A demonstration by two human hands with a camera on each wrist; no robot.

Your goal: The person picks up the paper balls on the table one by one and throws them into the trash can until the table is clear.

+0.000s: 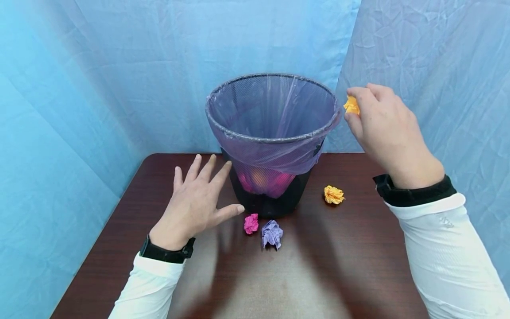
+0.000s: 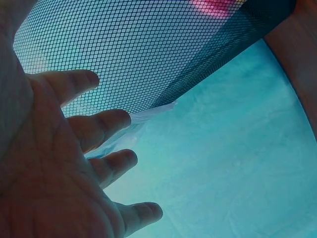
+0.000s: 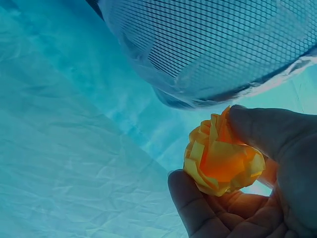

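Note:
My right hand (image 1: 388, 128) pinches a crumpled yellow paper ball (image 3: 223, 156) between thumb and fingers, raised just right of the rim of a black mesh wastebasket (image 1: 303, 190). A thin purple bin liner (image 1: 275, 153) is folded over that rim. Through the mesh, pink and yellow paper balls (image 1: 259, 179) show at the bottom of the liner. My left hand (image 1: 195, 204) is held with fingers spread at the basket's left front side, holding nothing. In the left wrist view its fingers overlap the mesh wall (image 2: 133, 54).
On the dark wooden table (image 1: 358, 248) lie a pink paper ball (image 1: 251, 223) and a purple one (image 1: 272, 234) in front of the basket. Another yellow paper ball (image 1: 334, 195) lies to its right. A blue cloth backdrop (image 1: 159, 79) hangs behind and at the sides.

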